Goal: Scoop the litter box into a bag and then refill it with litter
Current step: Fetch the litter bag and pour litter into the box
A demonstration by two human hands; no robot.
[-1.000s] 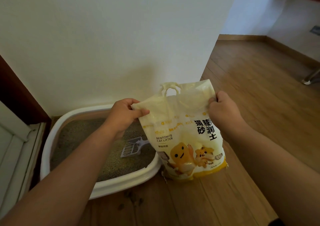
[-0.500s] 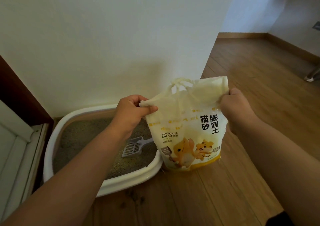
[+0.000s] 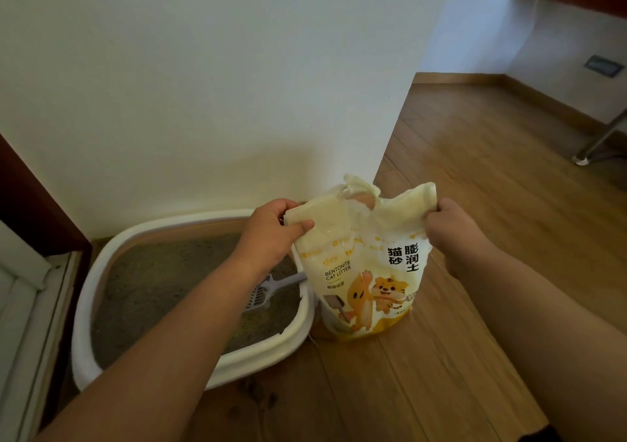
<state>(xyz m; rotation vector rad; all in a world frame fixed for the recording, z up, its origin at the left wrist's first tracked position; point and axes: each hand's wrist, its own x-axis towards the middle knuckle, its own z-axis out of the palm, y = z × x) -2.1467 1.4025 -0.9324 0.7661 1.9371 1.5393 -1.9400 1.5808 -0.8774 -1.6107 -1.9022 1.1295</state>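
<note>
The litter bag [image 3: 368, 272] is stood upright on the wooden floor [image 3: 475, 204], touching the right rim of the litter box [image 3: 190, 370]. Its top left corner is clamped by the left hand [image 3: 271, 231]; its top right corner is clamped by the right hand [image 3: 454, 228]. A grey scoop [image 3: 268, 289] is laid on the litter inside the box.

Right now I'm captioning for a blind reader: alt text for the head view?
Both hands, left and right, pull apart the top of a litter bag standing on the floor beside a litter box holding a scoop.
</note>
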